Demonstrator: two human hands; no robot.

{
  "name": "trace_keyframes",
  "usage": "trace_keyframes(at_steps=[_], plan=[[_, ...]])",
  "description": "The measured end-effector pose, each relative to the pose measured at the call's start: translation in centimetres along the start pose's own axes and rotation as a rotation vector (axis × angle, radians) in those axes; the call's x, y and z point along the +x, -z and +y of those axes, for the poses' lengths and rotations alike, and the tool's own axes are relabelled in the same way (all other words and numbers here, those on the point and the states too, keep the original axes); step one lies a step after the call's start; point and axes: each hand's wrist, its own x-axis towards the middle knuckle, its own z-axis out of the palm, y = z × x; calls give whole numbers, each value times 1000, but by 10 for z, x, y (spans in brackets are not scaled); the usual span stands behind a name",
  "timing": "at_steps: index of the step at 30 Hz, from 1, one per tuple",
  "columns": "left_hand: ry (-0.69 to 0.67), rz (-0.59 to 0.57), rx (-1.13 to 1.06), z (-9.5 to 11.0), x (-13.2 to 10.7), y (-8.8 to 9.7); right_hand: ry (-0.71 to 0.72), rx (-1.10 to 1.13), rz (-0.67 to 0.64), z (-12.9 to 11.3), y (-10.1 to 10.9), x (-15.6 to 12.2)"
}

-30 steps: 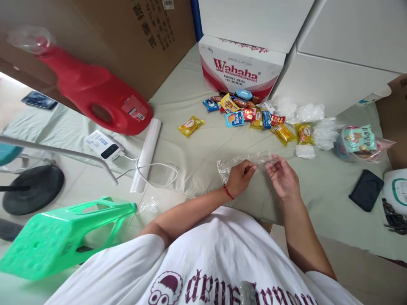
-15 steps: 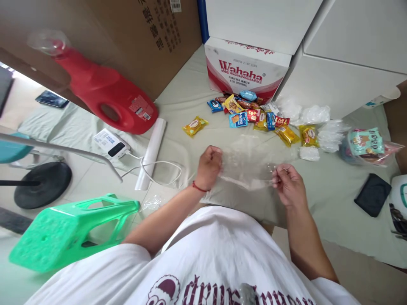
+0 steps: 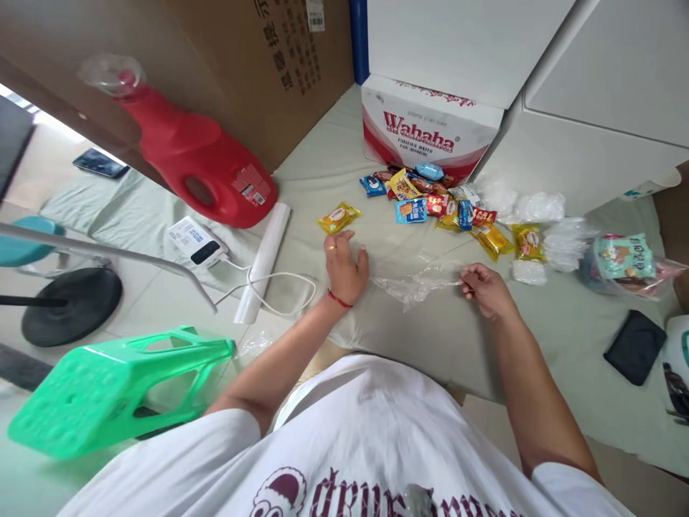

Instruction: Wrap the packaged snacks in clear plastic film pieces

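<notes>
My right hand (image 3: pixel 484 289) pinches the right edge of a clear plastic bag (image 3: pixel 414 287), which sags crumpled over the cloth. My left hand (image 3: pixel 345 269) is off the bag, its fingers apart and pointing away from me. Just beyond those fingertips lies a yellow snack packet (image 3: pixel 339 217); whether they touch it I cannot tell. Farther back, a pile of wrapped snacks, among them a light blue packet (image 3: pixel 411 211) and a yellow cookie packet (image 3: pixel 402 185), rests against the white and red water carton (image 3: pixel 430 129). Another yellow packet (image 3: pixel 527 243) lies right of the pile.
Folded clear plastic bundles (image 3: pixel 568 244) and a filled snack bag (image 3: pixel 624 262) are at the right, near a black pouch (image 3: pixel 635 347). On the left are a red jug (image 3: pixel 204 158), a white roll (image 3: pixel 263 262), a cabled power bank (image 3: pixel 198 243) and a green stool (image 3: pixel 118 388).
My left hand has let go of the bag and moved forward to the lone yellow packet, its fingers opening. My right hand keeps hold of the bag, now drooping on its left side.
</notes>
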Motion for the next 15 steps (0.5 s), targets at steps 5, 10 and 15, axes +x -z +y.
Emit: trace_keyframes(at_steps=[5, 10, 15], plan=[[-695, -552, -88, 25, -26, -2, -4, 20, 26, -1, -2, 3], [-470, -818, -85, 7, -12, -26, -12, -2, -13, -1, 3, 6], [-409, -878, -140, -6, 16, -43, -46, -8, -10, 3, 8, 9]])
